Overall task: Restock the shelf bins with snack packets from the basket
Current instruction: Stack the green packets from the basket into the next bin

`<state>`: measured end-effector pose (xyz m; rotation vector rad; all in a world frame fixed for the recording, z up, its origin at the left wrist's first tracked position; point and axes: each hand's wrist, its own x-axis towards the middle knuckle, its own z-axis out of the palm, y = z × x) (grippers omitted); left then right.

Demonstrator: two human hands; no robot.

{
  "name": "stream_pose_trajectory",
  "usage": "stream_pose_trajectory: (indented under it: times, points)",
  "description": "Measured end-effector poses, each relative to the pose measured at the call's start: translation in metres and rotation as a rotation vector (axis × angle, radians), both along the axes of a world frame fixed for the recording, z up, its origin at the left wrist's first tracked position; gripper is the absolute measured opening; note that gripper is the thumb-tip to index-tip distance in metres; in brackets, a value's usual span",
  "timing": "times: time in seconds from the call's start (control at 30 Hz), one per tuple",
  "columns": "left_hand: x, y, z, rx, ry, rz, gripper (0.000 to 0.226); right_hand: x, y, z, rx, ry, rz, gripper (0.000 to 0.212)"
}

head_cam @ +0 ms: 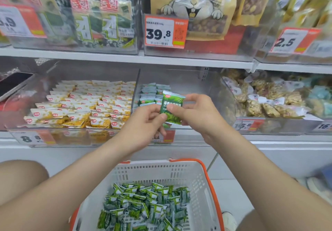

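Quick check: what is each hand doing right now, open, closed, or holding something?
Left hand: closed, fingers pinching the lower left of the green snack packet.
Right hand: closed on the same packet, gripping its right side.

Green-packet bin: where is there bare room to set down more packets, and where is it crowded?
The middle bin is bare on its right and front, between the stacked green packets at back left and the divider beside the mixed-snack bin. The yellow-packet bin is crowded. Both hands hold one green packet in front of the opening.
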<state>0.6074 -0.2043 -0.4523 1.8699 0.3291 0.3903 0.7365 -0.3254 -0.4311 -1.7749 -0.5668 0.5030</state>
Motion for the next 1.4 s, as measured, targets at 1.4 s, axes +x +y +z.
stream_pose_trajectory:
  times: [1.4]
  points:
    - [0.086, 0.078, -0.024, 1.572, 0.550, 0.074, 0.021, 0.168, 0.132, -0.082, -0.650, -0.414, -0.098, 0.031]
